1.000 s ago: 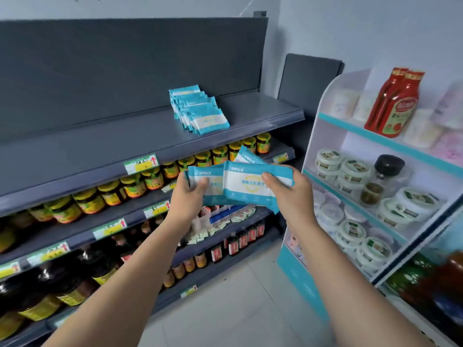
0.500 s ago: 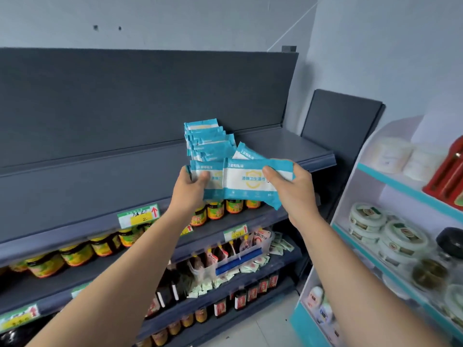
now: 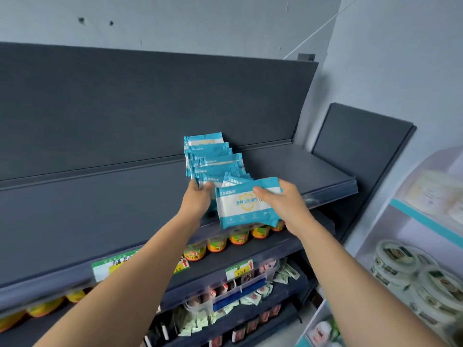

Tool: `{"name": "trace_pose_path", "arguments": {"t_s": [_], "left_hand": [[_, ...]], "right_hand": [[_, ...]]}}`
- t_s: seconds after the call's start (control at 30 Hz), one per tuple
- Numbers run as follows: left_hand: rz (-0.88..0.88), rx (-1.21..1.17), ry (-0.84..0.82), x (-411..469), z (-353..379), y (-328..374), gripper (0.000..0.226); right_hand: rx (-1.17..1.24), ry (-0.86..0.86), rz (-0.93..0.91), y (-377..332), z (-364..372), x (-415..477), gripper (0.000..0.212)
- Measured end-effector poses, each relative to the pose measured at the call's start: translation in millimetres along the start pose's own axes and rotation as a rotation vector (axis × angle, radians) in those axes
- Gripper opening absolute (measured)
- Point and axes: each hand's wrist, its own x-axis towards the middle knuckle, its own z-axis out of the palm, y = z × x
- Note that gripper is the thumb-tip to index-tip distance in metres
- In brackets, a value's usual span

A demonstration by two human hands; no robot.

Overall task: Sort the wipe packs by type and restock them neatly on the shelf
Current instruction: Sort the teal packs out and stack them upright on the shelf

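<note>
Head view: soft, slick packs

Left hand (image 3: 198, 199) curls round the front pack (image 3: 210, 183) of the row of wipe packs (image 3: 209, 156) lying overlapped on the top shelf (image 3: 100, 209). Right hand (image 3: 284, 205) pinches the labelled pack (image 3: 246, 205) by its right end, over the shelf lip. Packs look light, floppy and slick; hold them by the short ends. Sauce jars (image 3: 239, 237) sit below, the white rack (image 3: 426, 221) well to the right

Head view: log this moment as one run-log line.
phase: restocking | left hand grips front packs at pack row on top shelf | right hand holds white-label pack in front of shelf edge, unshelved
</note>
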Motion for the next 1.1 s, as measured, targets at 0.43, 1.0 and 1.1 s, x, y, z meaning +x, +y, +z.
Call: {"name": "trace_pose_path", "arguments": {"t_s": [0.43, 1.0, 1.1], "left_hand": [[0.05, -0.029, -0.134, -3.0, 2.5, -2.3, 0.087], [0.047, 0.864, 0.068, 9.8, 11.2, -7.2, 0.098], [0.036, 0.957, 0.077, 8.2, 19.5, -6.1, 0.11]], "right_hand": [[-0.072, -0.141, 0.051, 22.9, 9.5, 62.3, 0.007], [-0.259, -0.43, 0.119, 31.9, -6.0, 98.6, 0.124], [-0.228, -0.444, 0.082, 30.1, -2.8, 100.3, 0.124]]}}
